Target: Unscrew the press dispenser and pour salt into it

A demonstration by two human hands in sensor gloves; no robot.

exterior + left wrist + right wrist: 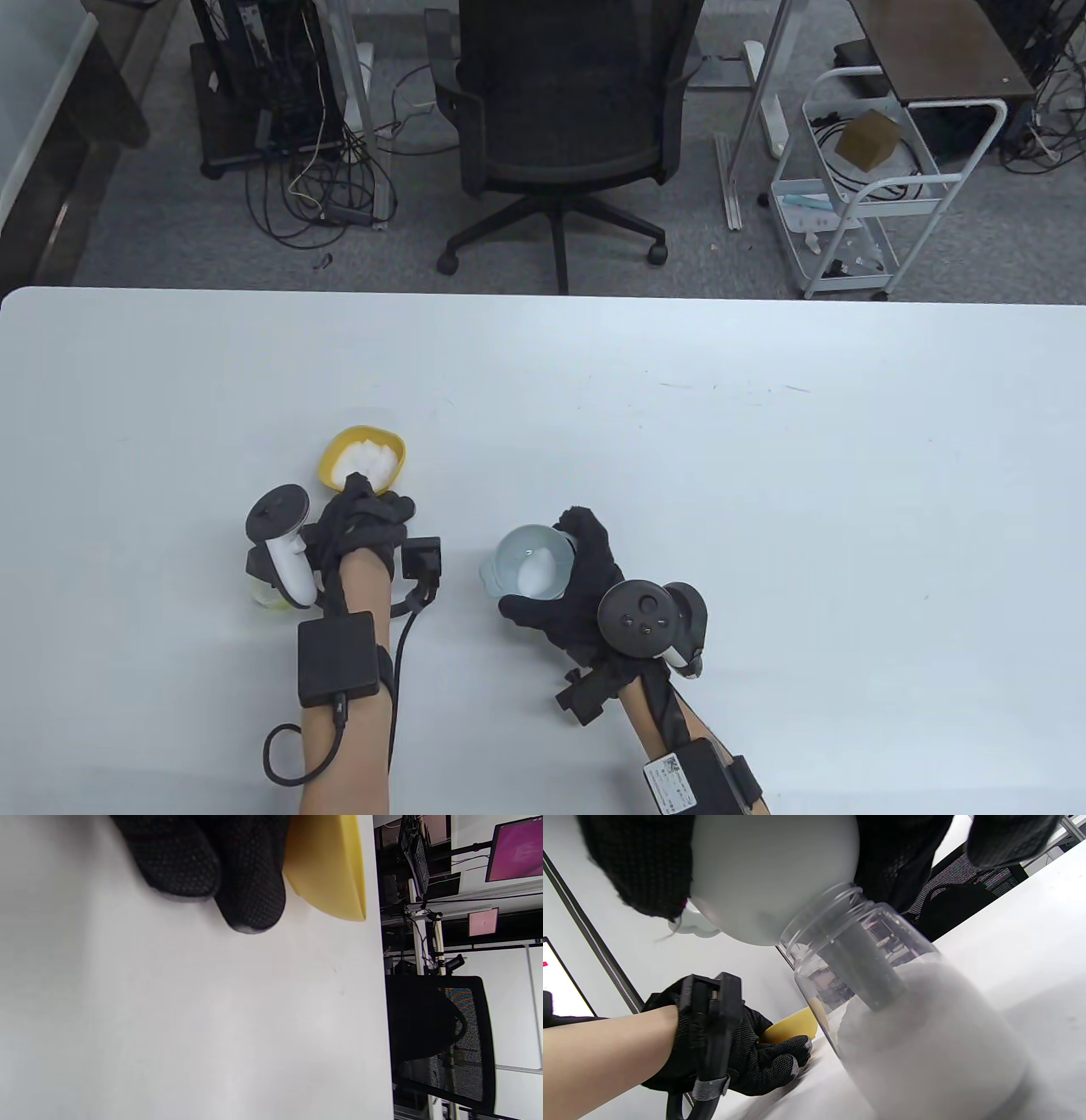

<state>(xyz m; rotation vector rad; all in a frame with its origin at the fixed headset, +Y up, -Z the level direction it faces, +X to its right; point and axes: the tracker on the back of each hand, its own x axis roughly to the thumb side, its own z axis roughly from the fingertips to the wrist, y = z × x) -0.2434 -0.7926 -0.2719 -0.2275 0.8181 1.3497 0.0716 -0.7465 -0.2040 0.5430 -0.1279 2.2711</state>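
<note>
White bench (764, 509), items as seen.

Item: clear plastic dispenser jar (908, 1018), open threaded mouth, upright on the bench near centre, holding white salt in its lower part.

Item: pale grey-blue bowl (533, 562), held above the jar's mouth with a lump of salt inside; right hand (585, 586) grasps it, fingers curled round its rim and underside.

Item: yellow plastic bowl (363, 458) of white salt (366, 463), left of the jar and farther off; left hand (361, 531) touches its near rim, fingers (250, 891) pointing down to the bench beside it. Whether they grip the bowl cannot be told.

Item: small yellowish object (267, 594), largely hidden under the left tracker.
</note>
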